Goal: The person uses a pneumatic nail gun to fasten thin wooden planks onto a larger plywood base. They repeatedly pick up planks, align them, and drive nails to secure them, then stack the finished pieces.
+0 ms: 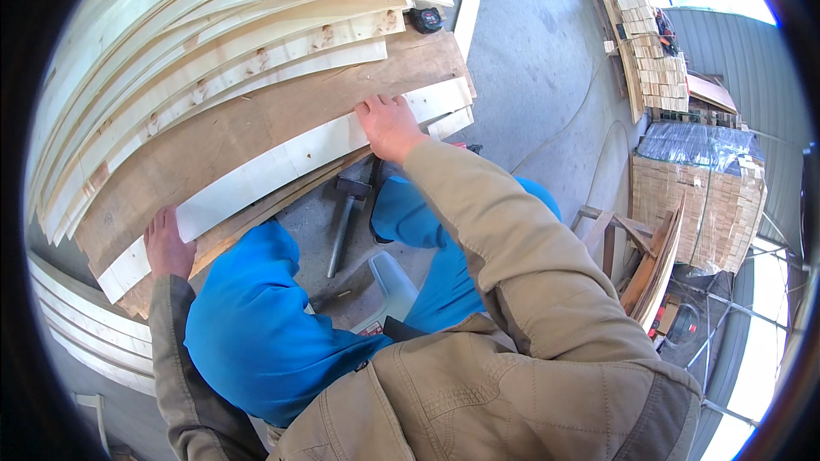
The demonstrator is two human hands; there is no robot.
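Observation:
A long pale wooden board lies along the near edge of a brown plywood sheet. Toward its left end, my left hand grips the board, fingers laid over it. My right hand is closed over the same board nearer its right end, with the fingertips on its top face. Both palms and the underside of the board are hidden. A shorter pale piece sticks out below the right end. Beyond the plywood's bare strip are several stacked pale boards, with a black tape measure beside their right ends.
Between my blue-trousered legs, a hammer leans near the plywood, and a pale plastic stool stands below. More boards lie at lower left. Stacked wood blocks and a wrapped pallet of blocks stand at right.

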